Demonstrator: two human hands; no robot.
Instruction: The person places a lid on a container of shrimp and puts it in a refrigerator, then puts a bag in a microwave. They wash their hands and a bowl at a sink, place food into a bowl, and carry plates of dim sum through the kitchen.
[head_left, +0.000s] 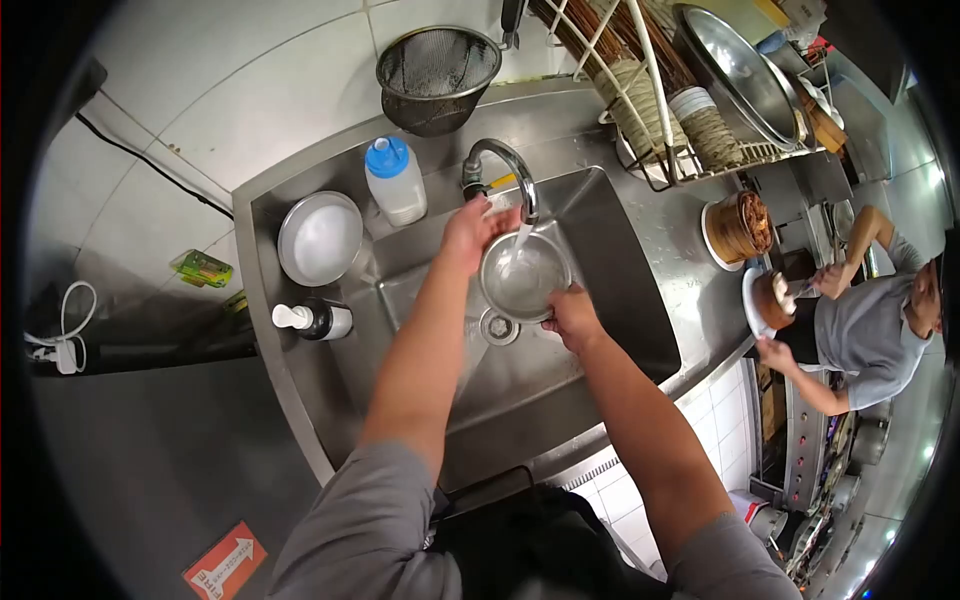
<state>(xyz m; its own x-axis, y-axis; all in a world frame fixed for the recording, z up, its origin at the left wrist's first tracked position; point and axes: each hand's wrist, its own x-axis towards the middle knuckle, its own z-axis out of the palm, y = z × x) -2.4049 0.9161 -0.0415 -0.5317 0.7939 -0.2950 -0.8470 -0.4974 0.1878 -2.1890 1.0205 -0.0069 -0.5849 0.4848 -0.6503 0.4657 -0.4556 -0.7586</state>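
Over the sink basin (pixel 535 390), a round metal bowl (pixel 520 285) sits under the running faucet (pixel 510 160), and water falls into it. My right hand (pixel 573 318) grips the bowl's near right rim, fingers wrapped round the edge. Beside the faucet's base, just above the bowl's far left rim, is my left hand (pixel 478 236). Its fingers are spread and slightly blurred, with nothing seen in them. Just below the bowl shows the round drain (pixel 499 326).
On the left ledge stand a white-looking bowl (pixel 320 238), a blue-capped bottle (pixel 396 182) and a pump bottle (pixel 313 319). A mesh strainer (pixel 438 80) hangs behind. At right are a wire rack (pixel 690 165), a wooden bucket (pixel 738 228) and a person (pixel 870 325) holding a dish.
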